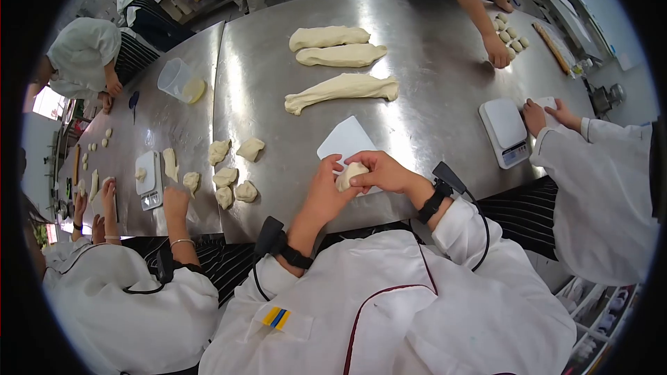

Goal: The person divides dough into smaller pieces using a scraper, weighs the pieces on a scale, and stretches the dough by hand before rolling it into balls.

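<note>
Between my two hands is a small piece of dough (pixel 352 176), held close to the near edge of the steel table. My left hand (pixel 328 191) cups it from the left, fingers curled against it. From the other side my right hand (pixel 384 172) presses it with thumb and fingers. Just beyond my hands lies a white plastic dough scraper (pixel 346 137), partly covered by them. Several rough dough pieces (pixel 225 177) rest to the left of my hands. Farther up the table lie three long dough rolls, the nearest a thick dough log (pixel 342 93).
A white digital scale (pixel 503 132) stands at right beside a co-worker's hands (pixel 549 115). Another scale (pixel 149 179) is at left, near a co-worker's hand (pixel 176 203). A clear plastic jug (pixel 181 81) stands at the back left. Across the table, a person's hand (pixel 497 52) is beside small dough balls (pixel 513 36).
</note>
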### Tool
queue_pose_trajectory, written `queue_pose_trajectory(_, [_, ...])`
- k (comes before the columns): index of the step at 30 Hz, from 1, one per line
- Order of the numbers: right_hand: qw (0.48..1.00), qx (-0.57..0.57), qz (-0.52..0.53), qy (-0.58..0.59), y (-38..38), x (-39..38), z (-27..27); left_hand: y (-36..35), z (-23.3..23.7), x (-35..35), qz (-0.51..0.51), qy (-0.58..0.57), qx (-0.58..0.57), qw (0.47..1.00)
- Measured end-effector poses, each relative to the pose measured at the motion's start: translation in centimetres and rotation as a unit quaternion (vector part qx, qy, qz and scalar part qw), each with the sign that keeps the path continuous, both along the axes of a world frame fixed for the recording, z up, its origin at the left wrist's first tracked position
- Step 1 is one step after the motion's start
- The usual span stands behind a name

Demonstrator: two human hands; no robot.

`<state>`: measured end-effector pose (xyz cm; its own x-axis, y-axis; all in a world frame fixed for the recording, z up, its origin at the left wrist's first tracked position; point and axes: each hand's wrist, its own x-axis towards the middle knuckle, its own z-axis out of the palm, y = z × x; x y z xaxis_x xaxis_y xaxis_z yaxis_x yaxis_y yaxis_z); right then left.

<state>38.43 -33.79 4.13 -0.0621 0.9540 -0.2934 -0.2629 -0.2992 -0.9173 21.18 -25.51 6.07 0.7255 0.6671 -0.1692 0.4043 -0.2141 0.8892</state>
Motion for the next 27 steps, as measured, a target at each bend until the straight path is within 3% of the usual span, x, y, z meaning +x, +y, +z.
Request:
queue_pose_trajectory(2, [1.0, -0.006, -0.003, -0.02, -0.5, 0.6, -0.9, -0.4, 0.4, 0.1, 0.007, 0.032, 0.032, 0.999])
queue_pose_trajectory(5, [0.997, 0.0, -0.048, -0.058, -1.2, 1.3, -0.6, 0.5, -1.5, -0.3, -0.068, 0.043, -0.089, 0.993])
queue_pose_trajectory(8, [0.995, 0.014, -0.093, -0.006, -1.6, 2.3, -0.5, 0.5, -0.4, -0.6, -0.044, 0.0, -0.131, 0.99])
queue_pose_trajectory(14, [0.991, -0.004, -0.132, -0.025, -2.0, 3.9, 0.7, 0.6, -1.5, -1.4, 0.022, -0.123, -0.186, 0.975])
queue_pose_trajectory(19, [0.991, -0.07, -0.097, -0.053, -1.4, 2.9, 0.3, 1.3, -2.5, -2.3, 0.058, -0.079, -0.293, 0.951])
queue_pose_trajectory(23, [0.986, -0.082, -0.022, -0.143, -0.6, 1.3, 0.9, 1.9, -3.3, -3.0, 0.069, -0.04, -0.371, 0.925])
queue_pose_trajectory(27, [0.977, -0.075, 0.041, -0.193, 0.7, -0.5, 3.0, 1.1, -2.0, -3.6, 0.041, -0.025, -0.321, 0.946])
